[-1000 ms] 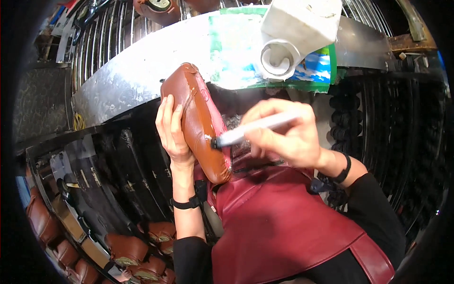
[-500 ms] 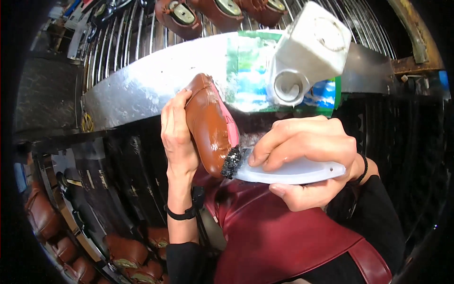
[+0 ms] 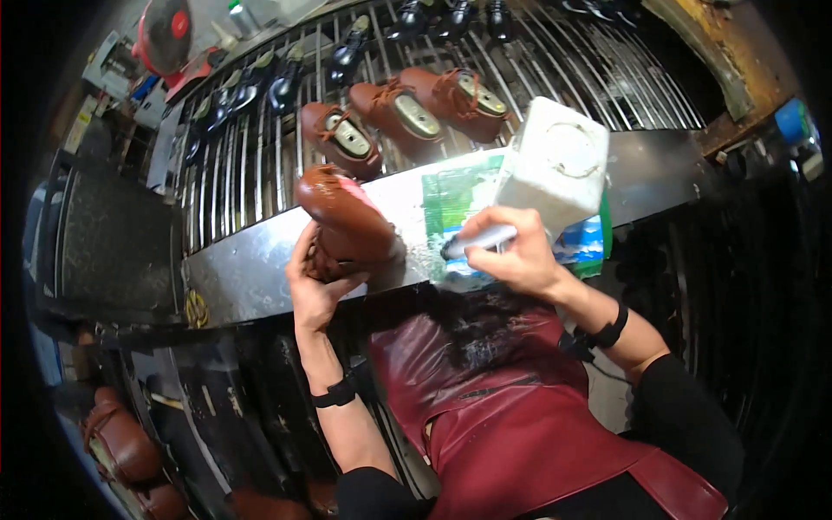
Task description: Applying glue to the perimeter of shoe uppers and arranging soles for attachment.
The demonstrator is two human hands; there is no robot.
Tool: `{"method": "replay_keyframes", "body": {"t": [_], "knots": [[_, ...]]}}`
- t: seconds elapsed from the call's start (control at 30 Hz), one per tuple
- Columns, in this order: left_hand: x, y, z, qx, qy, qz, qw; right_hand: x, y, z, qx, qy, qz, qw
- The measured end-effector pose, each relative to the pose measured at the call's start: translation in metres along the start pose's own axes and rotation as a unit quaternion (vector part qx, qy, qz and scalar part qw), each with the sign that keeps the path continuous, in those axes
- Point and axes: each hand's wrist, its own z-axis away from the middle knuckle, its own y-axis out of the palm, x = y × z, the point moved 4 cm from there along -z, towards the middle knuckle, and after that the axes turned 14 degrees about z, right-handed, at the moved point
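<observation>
My left hand [image 3: 314, 293] is closed around a brown leather shoe [image 3: 351, 221], which is tilted over the front edge of the metal ledge. A bit of pink shows along the shoe's edge, and its laces lie by my fingers. In my right hand [image 3: 524, 260] is a brush with a pale plastic handle [image 3: 490, 240]. Its small dark bristle end points left, over a green and blue plastic sheet [image 3: 438, 201] smeared with white. Directly behind that hand stands a white plastic container [image 3: 563, 165], apart from the shoe.
On the metal bar rack behind the ledge [image 3: 251, 282] sit brown lace-up shoes [image 3: 403, 117], with black shoes [image 3: 351, 56] farther back. A red fan [image 3: 166, 39] is at far left. More brown shoes [image 3: 121, 438] lie at lower left. A dark red apron [image 3: 520, 425] covers my front.
The brush has left the shoe and moved up to the plastic sheet. The shoe has been turned and lifted toward the rack. The view takes in more of the rack.
</observation>
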Motion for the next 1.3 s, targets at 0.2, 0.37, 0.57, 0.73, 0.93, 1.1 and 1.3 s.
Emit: {"method": "replay_keyframes", "body": {"t": [0.2, 0.37, 0.57, 0.73, 0.93, 1.1, 1.3], "knots": [[0.021, -0.003, 0.057, -0.007, 0.166, 0.082, 0.983, 0.003, -0.047, 0.067, -0.195, 0.077, -0.051, 0.976], [0.075, -0.013, 0.121, -0.051, 0.138, 0.075, 0.986, -0.034, -0.036, 0.079, -0.252, 0.120, -0.010, 0.960], [0.086, 0.003, 0.147, -0.042, 0.041, 0.004, 0.998, -0.037, -0.034, 0.092, -0.214, 0.299, -0.316, 0.875], [0.077, 0.002, 0.164, -0.016, 0.022, -0.009, 1.000, -0.017, -0.034, 0.059, -0.126, 0.261, -0.477, 0.830], [0.073, 0.014, 0.160, -0.023, 0.026, 0.012, 0.999, 0.009, -0.028, 0.043, -0.034, 0.231, -0.418, 0.878], [0.069, 0.022, 0.154, -0.037, 0.026, 0.057, 0.997, 0.030, -0.019, 0.088, -0.009, 0.171, -0.361, 0.917], [0.069, 0.026, 0.138, -0.025, 0.026, 0.116, 0.993, 0.046, 0.000, 0.135, -0.005, 0.049, -0.294, 0.955]]}}
